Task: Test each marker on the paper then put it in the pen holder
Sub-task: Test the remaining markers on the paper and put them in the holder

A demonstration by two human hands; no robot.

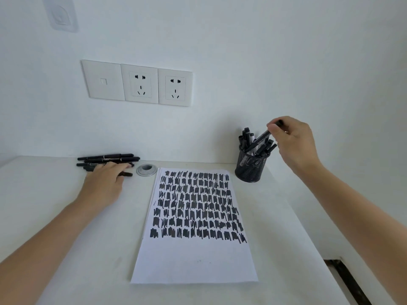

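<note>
Pinched slim black marker (pixel 262 137) in right grip (pixel 295 140) over crowded black mesh pen holder (pixel 248 170); rested flat left grip (pixel 105 181) on few seemingly untested black markers (pixel 108 158).

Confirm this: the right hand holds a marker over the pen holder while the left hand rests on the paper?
Not quite: the head view shows the left hand on the loose markers beside the paper. The right hand does hold a marker over the pen holder.

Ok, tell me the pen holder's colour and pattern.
The pen holder is black mesh; head view.
</note>
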